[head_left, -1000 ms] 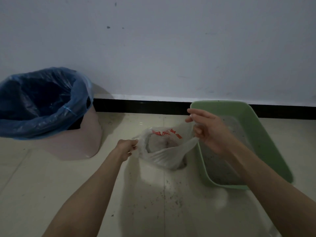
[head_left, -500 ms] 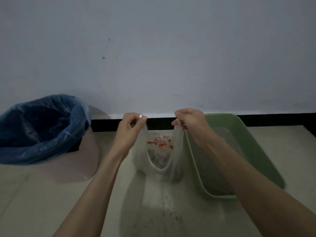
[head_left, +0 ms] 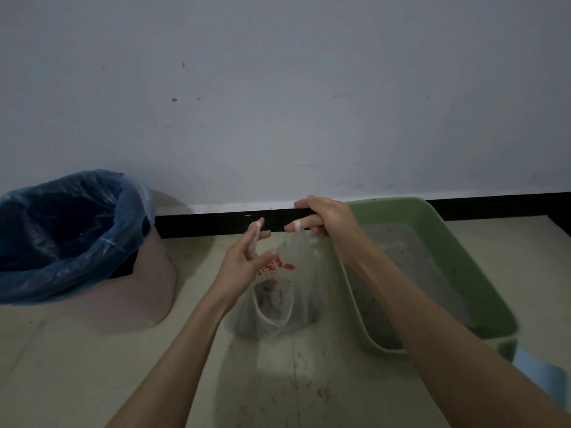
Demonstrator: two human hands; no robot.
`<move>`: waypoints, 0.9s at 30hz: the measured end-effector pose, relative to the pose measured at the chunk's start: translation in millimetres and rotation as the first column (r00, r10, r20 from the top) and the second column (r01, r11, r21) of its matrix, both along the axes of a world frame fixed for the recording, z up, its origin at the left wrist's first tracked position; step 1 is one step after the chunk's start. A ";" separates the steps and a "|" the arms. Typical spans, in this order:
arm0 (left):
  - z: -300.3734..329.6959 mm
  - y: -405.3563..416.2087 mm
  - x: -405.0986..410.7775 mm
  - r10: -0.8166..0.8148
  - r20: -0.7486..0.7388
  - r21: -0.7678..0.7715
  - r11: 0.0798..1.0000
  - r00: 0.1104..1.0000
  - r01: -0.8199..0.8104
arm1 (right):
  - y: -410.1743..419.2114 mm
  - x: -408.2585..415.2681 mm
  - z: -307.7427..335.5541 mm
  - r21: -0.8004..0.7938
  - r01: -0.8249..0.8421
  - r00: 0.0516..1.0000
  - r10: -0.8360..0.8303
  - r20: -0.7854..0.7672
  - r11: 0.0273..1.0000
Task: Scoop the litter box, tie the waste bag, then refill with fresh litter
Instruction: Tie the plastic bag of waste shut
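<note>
A thin clear waste bag (head_left: 278, 304) with red print stands on the floor between my arms, with grey clumps of litter in its bottom. My left hand (head_left: 247, 257) holds the bag's left handle, which is wound round a finger. My right hand (head_left: 327, 220) pinches the right handle, a strip of plastic looped over a fingertip, and lifts it. Both handles are stretched upward and the hands are close together above the bag. The green litter box (head_left: 432, 217) lies to the right, with grey litter inside; my right forearm crosses over its near left side.
A pink bin (head_left: 145, 291) lined with a blue bag (head_left: 77, 230) stands at the left against the wall. A black skirting board (head_left: 216, 223) runs along the wall. Litter grains are scattered on the tiled floor (head_left: 293, 381) in front. A pale blue object (head_left: 537, 372) shows at the lower right.
Both hands rose from the bag's rim on the floor, pulling its handles up and together. Now the fingers are turning the handles around each other.
</note>
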State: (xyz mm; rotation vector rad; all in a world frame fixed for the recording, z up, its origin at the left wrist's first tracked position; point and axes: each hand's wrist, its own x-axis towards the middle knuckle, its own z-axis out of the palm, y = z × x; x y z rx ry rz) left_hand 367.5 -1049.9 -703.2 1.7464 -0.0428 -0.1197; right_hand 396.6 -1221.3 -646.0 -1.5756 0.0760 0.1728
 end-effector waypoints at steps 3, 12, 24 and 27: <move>-6.0 -18.5 7.6 -0.079 -0.027 -0.065 0.995 0.997 0.077 | 2.5 2.8 0.1 0.014 -0.034 0.999 0.034 -0.006 0.999; -26.2 -42.1 18.7 -0.041 -0.147 -0.104 0.994 0.988 0.026 | -24.9 15.6 -13.3 -0.087 -0.029 0.998 0.025 -0.050 0.996; -10.7 -15.0 24.9 0.071 -0.155 -0.276 0.955 0.985 -0.113 | 23.8 -9.2 -95.7 -0.256 -0.450 0.890 0.453 -0.053 0.855; -8.2 -6.1 24.5 0.106 -0.154 -0.261 0.955 0.982 -0.144 | 45.4 -5.9 -106.1 -0.349 -0.339 0.927 0.374 0.036 0.874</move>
